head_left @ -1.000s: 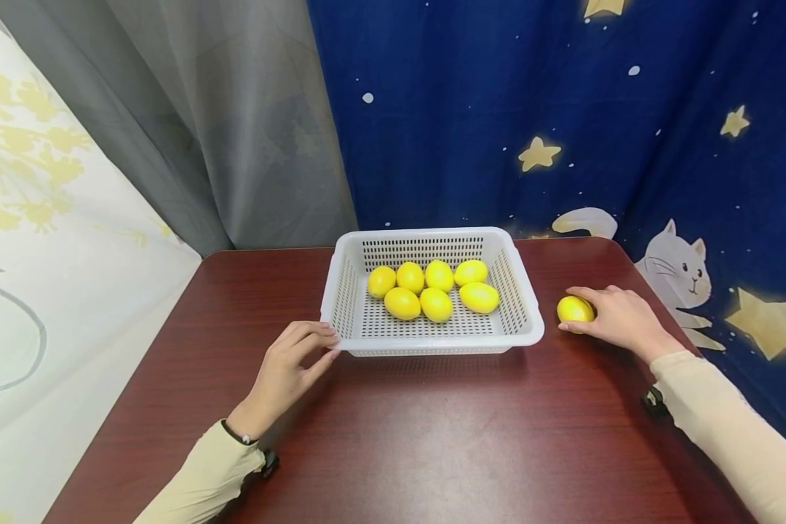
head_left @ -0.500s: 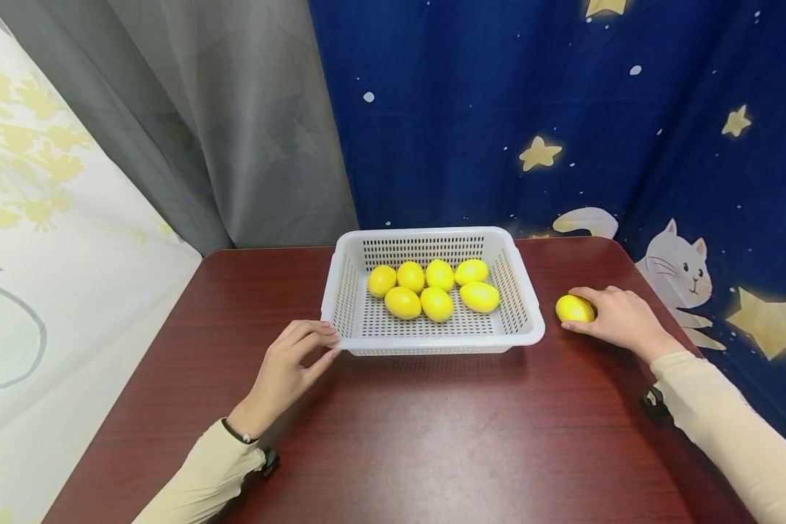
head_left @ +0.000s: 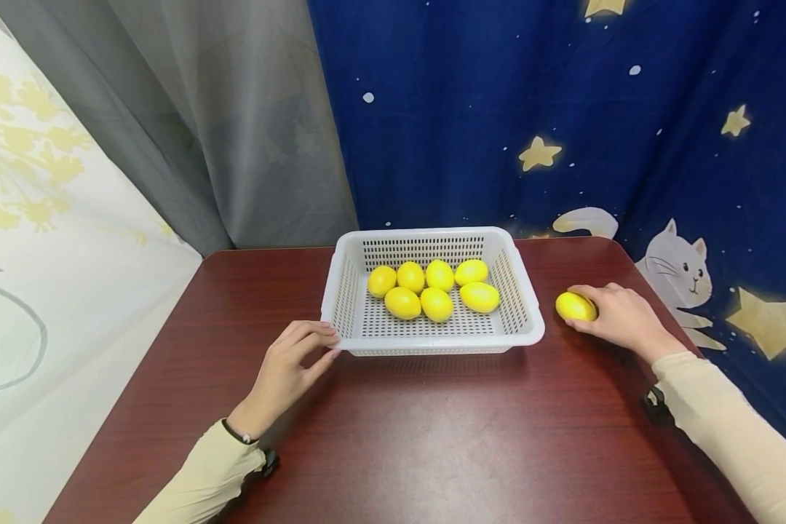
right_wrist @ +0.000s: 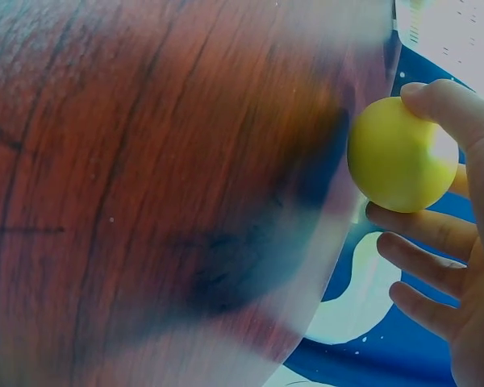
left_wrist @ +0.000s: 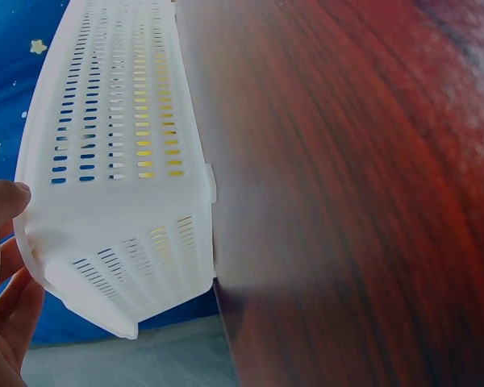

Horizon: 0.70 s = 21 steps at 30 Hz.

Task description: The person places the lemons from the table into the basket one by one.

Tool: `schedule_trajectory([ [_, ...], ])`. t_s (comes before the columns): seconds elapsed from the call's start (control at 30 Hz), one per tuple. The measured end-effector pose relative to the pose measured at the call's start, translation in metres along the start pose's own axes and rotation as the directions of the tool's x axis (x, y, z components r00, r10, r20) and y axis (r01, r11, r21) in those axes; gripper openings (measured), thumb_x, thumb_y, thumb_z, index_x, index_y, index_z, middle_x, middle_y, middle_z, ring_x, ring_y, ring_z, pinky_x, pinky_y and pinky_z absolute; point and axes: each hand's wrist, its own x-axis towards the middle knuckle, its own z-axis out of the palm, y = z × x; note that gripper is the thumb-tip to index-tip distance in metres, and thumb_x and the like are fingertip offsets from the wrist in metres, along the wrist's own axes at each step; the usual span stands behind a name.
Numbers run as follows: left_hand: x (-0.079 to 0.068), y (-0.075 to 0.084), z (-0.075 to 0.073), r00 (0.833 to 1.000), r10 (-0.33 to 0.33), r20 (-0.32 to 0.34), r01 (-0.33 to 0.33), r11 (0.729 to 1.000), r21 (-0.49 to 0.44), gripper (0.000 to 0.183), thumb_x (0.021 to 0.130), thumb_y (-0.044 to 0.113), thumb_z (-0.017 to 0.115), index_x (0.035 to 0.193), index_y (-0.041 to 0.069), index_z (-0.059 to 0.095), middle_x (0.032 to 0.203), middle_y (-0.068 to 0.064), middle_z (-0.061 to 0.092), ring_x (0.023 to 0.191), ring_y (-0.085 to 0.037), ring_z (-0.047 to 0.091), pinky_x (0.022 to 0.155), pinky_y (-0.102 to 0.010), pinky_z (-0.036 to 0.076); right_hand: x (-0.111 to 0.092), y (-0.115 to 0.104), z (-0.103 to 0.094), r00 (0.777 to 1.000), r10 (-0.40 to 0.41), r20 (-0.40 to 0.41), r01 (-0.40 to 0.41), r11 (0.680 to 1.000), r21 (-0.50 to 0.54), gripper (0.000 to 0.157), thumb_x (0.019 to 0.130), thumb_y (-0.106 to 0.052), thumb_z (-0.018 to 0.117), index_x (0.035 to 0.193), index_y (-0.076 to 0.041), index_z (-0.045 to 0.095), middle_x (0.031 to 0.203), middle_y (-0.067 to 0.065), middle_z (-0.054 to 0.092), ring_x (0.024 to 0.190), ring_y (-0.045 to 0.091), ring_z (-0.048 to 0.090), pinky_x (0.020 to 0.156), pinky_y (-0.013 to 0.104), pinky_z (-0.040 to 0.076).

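Observation:
A white perforated plastic basket point(head_left: 432, 342) stands on the table, with several yellow lemons point(head_left: 402, 303) lying in two rows inside. At its near left corner my left hand point(head_left: 291, 364) pinches the rim, thumb on one side and fingers on the other, as the left wrist view shows point(left_wrist: 12, 266). To the right of the basket my right hand point(head_left: 618, 318) holds a single lemon point(head_left: 573, 306) between thumb and fingers, close over the table. In the right wrist view this lemon point(right_wrist: 399, 157) looks smooth and round; the last fingers point(right_wrist: 423, 310) spread away from it.
The dark red wooden table point(head_left: 432, 451) reaches back to a blue curtain point(head_left: 432, 131) with stars and a cat. A grey curtain point(head_left: 268, 145) hangs at the back left, and a white patterned cloth point(head_left: 59, 291) lies along the left side.
The lemon in my right hand has turned a little, its long side now showing more, while the fingers shifted slightly. My left hand and the basket have stayed still.

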Motion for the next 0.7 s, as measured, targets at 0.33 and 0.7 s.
schedule_trajectory([
  [0.33, 0.0, -0.001, 0.0, 1.0, 0.003, -0.002, -0.003, 1.0, -0.006, 0.032, 0.069, 0.002, 0.086, 0.097, 0.01, 0.075, 0.103, -0.005, 0.072, 0.103, -0.022, 0.064, 0.104, -0.015, 0.043, 0.003, -0.001, -0.008, 1.0, -0.001, -0.014, 0.001, 1.0, 0.007, 0.064, 0.082, -0.046, 0.075, 0.134, -0.014, 0.057, 0.114, 0.02, 0.069, 0.096, 0.035, 0.058, 0.084, 0.06, 0.052],
  [0.7, 0.0, -0.001, 0.0, 1.0, 0.001, -0.001, -0.001, 1.0, -0.004, 0.031, 0.069, 0.002, 0.086, 0.097, 0.01, 0.075, 0.103, -0.005, 0.072, 0.103, -0.022, 0.064, 0.105, -0.012, 0.042, 0.014, -0.004, -0.028, 0.995, -0.032, -0.091, 0.033, 0.999, 0.014, 0.062, 0.081, -0.043, 0.076, 0.132, -0.014, 0.059, 0.112, 0.019, 0.07, 0.098, 0.036, 0.059, 0.081, 0.059, 0.052],
])
